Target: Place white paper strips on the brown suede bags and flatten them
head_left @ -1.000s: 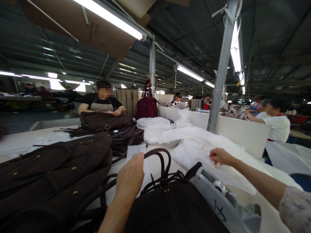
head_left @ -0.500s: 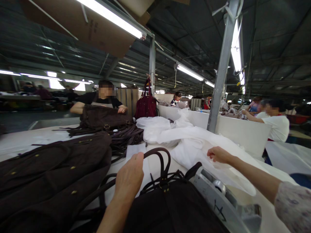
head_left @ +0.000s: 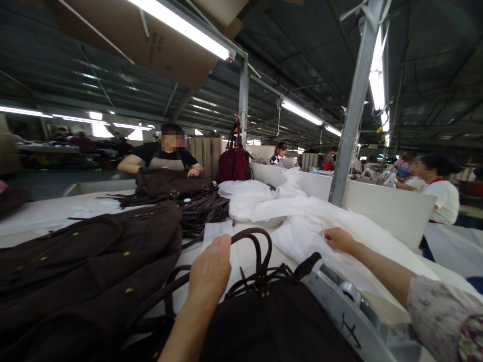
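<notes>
The dark bag [head_left: 271, 322] is cut off below. Its handle [head_left: 260, 251] is touched by the flat open left hand [head_left: 209, 274]; white cloth [head_left: 313, 226] is pinched by the right hand [head_left: 337, 239].

Bare left forearm, left hand [head_left: 209, 269], right hand [head_left: 338, 239], pale floral-print sleeve [head_left: 441, 317] at right wrist

Handbag [head_left: 271, 322] nearest; bag pile [head_left: 86, 281] left; white sheeting [head_left: 302, 221] behind, right.

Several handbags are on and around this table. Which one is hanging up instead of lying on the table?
The dark red handbag, hanging by its handles at the metal post. The brown bags, such as the one by the left hand, lie flat on the table.
</notes>
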Available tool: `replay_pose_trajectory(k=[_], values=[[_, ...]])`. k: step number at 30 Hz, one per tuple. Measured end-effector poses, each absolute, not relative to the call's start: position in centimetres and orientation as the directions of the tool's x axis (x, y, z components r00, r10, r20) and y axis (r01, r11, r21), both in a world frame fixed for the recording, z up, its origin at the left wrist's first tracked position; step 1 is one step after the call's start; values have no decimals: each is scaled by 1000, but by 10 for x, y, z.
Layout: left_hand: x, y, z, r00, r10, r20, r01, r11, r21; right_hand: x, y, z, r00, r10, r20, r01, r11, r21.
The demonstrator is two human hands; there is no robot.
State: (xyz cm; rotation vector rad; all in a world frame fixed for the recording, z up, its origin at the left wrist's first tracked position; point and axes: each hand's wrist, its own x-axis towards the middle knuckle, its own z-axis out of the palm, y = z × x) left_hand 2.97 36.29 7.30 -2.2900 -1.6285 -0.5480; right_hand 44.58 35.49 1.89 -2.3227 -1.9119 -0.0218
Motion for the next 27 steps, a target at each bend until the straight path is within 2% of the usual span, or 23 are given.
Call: replay_pose_trajectory(k=[4,11,17,20,23,25,27], values=[[30,362,73,299,836,460,944,-330,-13,455,354,28,232,968,96,954,-208,-215],[29,363,72,293,844,450,947,-321,-14,452,344,55,268,959,88,825,-181,-535],[28,363,71,287,835,470,944,-331,11,420,342,85,292,939,183,625,-43,-779],[27,361,71,273,831,485,945,-327,29,389,333,106,172,974,148,451,56,-891],[26,359,72,260,821,508,942,-331,52,345,317,117,-81,995,63,182,77,-980],[25,358,72,257,813,522,940,-336,61,309,308,111,-207,978,-7,74,8,-997],[24,356,73,259,810,527,938,-342,63,269,304,94,-269,950,-161,39,-157,-987]])
